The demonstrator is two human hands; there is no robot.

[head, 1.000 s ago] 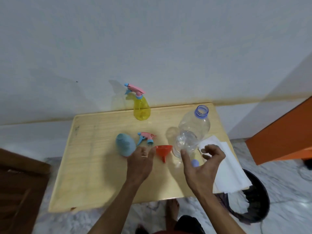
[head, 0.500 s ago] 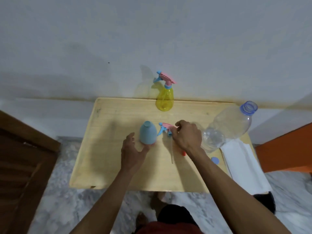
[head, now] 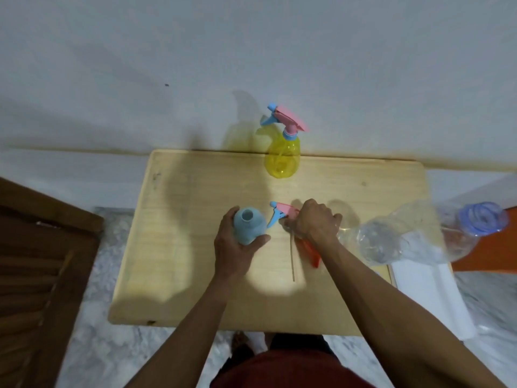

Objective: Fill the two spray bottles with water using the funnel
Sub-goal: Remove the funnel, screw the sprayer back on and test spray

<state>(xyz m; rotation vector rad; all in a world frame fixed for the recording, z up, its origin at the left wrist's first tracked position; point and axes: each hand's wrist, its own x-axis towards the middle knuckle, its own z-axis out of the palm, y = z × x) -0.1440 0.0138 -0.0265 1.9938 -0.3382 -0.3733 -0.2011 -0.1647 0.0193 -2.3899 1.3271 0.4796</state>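
Altogether two spray bottles (head: 282,155), one funnel (head: 312,252).

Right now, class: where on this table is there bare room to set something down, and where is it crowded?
Bare: the table's left part beyond the left hand, and the back right corner beside the yellow spray bottle. Crowded: the middle, around the blue bottle, right hand and clear bottle.

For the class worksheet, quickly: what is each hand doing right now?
Left hand: fingers wrapped round the blue spray bottle.
Right hand: fingers curled on the pink spray head.
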